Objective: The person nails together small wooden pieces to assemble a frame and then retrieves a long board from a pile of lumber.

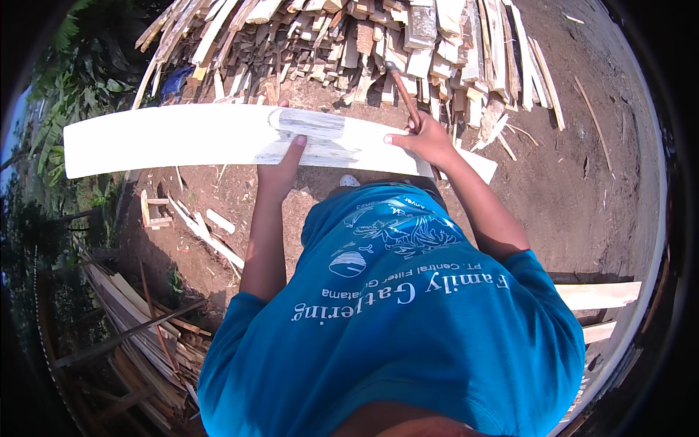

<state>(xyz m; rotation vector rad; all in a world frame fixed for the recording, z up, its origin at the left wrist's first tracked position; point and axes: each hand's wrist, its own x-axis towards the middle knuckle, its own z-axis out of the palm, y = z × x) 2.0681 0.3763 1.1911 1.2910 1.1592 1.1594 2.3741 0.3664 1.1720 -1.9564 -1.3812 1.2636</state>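
Note:
A long pale wooden plank (167, 138) lies across in front of me, level with my waist, running from far left to right. My left hand (280, 171) grips its near edge from below, thumb up on the top face near a grey smear. My right hand (422, 138) rests on the plank's right part and is closed around the wooden handle of a hammer (402, 91), whose head points away toward the wood pile. My blue shirt fills the lower middle of the view.
A big heap of cut wood offcuts (378, 44) lies beyond the plank. More planks and sticks are stacked at lower left (138, 328). A small wooden frame (154, 210) sits on the dirt. Boards (597, 295) lie at right. Green plants stand at far left.

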